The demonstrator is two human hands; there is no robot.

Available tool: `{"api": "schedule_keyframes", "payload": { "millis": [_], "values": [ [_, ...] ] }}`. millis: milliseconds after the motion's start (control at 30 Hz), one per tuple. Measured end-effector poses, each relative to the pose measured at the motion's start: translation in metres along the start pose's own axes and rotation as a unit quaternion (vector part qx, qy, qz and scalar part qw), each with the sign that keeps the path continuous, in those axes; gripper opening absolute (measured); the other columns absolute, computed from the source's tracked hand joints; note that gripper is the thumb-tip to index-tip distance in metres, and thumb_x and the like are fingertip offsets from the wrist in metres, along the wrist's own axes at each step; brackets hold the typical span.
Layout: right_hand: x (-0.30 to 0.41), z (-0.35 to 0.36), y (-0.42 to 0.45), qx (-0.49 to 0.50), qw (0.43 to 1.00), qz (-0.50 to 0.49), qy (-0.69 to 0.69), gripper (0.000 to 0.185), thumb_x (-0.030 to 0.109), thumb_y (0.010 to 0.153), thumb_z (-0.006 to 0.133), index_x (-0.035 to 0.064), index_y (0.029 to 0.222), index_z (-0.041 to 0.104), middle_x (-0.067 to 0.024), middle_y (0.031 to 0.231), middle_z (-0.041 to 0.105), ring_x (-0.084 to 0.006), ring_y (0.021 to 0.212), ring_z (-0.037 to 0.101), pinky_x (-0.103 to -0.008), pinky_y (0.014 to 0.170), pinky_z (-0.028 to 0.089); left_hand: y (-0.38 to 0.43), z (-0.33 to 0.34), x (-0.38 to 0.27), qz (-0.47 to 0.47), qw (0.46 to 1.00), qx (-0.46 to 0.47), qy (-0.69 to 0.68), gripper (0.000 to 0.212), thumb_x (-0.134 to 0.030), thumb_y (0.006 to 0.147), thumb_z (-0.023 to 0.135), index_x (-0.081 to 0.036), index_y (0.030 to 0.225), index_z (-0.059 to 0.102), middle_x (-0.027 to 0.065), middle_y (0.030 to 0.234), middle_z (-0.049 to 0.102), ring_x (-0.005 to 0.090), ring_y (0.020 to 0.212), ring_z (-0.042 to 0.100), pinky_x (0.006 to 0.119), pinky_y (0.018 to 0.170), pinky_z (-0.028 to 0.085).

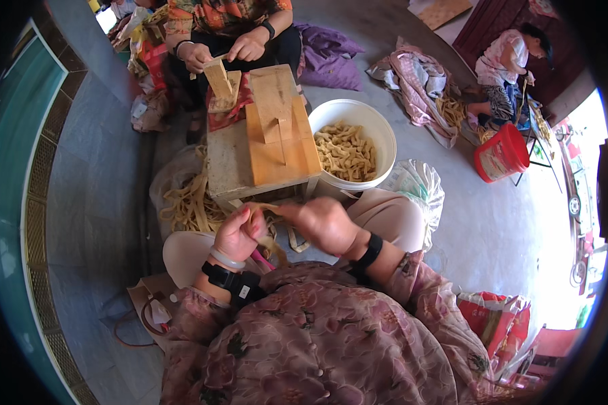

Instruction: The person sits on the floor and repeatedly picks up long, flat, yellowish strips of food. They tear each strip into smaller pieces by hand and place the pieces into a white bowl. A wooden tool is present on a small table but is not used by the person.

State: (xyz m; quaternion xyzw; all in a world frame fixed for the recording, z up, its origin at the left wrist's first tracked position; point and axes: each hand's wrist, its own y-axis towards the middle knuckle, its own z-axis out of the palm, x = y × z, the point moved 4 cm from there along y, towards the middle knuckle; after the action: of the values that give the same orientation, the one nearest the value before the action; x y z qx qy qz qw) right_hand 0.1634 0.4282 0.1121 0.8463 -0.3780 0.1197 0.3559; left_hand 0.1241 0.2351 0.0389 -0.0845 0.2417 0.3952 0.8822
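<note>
Above my lap, my left hand point(237, 234) pinches a pliable beige strip point(264, 206) between thumb and fingers. The strip stretches across to my right hand point(327, 225), which is closed around its other end and blurred by motion. A tail of the same material hangs below my left hand. Just beyond my hands stands a low, worn table point(230, 167). On it lies an orange-brown wooden board point(304, 147) with a paler wooden block point(271, 83) and a thin rod. Right of the table, a white plastic bucket point(389, 147) holds many short, knotted beige pieces point(347, 152).
Loose beige strips point(195, 202) lie in a clear bag left of the table. Opposite sits a person point(230, 30) handling a strip at an upright wooden block point(218, 81). A purple sack point(329, 55), a red bucket point(501, 154) and another seated person point(506, 61) are farther off.
</note>
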Motion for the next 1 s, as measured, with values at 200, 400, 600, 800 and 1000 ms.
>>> {"api": "schedule_keyframes", "payload": {
  "millis": [200,400,600,800,1000],
  "values": [
    [0.014,0.019,-0.017,0.008,0.981,0.005,0.195,0.025,0.004,0.080,0.064,0.0067,0.105,0.060,-0.0097,0.081,0.064,-0.0309,0.073,0.064,-0.0402,0.068,0.051,0.003,0.061,0.000,0.167,0.644,0.012,0.746,0.028,0.004,0.090,0.052,-0.001,0.115,0.064,0.0125,0.115,0.067,0.0237,0.098,0.067,0.036,0.083,0.053],
    [0.017,0.014,-0.020,0.005,1.000,-0.021,0.020,0.018,0.008,0.083,0.064,0.0058,0.101,0.059,-0.0104,0.084,0.066,-0.0296,0.074,0.065,-0.0369,0.070,0.052,-0.002,0.027,0.034,-0.161,0.900,0.056,0.400,0.010,-0.004,0.097,0.056,0.000,0.106,0.059,0.0062,0.093,0.066,0.0135,0.076,0.061,0.030,0.071,0.051],
    [-0.042,0.061,-0.050,-0.024,0.688,0.396,0.608,0.008,0.006,0.097,0.061,0.0014,0.104,0.059,-0.0021,0.087,0.065,-0.0120,0.076,0.062,-0.0243,0.069,0.052,0.002,0.054,0.022,0.077,0.725,0.031,0.684,0.028,-0.002,0.090,0.063,-0.004,0.116,0.052,0.0116,0.093,0.066,0.0268,0.079,0.064,0.038,0.072,0.052],
    [-0.021,0.041,-0.038,0.018,0.840,0.325,0.434,0.021,0.000,0.086,0.066,0.0018,0.105,0.058,-0.0085,0.089,0.065,-0.0204,0.077,0.063,-0.0329,0.067,0.052,-0.008,0.051,0.022,0.174,0.619,-0.043,0.765,0.028,0.003,0.080,0.069,-0.005,0.106,0.062,0.0145,0.095,0.067,0.0334,0.087,0.067,0.039,0.076,0.053],
    [-0.012,0.028,-0.026,-0.094,0.946,0.281,0.133,0.021,-0.001,0.079,0.066,0.0019,0.099,0.060,-0.0178,0.086,0.061,-0.0364,0.082,0.064,-0.0409,0.072,0.053,-0.003,0.010,0.041,-0.005,0.961,-0.108,0.254,0.014,-0.008,0.095,0.065,0.000,0.106,0.063,0.0054,0.116,0.060,0.0149,0.102,0.058,0.025,0.083,0.049]
  ]
}}
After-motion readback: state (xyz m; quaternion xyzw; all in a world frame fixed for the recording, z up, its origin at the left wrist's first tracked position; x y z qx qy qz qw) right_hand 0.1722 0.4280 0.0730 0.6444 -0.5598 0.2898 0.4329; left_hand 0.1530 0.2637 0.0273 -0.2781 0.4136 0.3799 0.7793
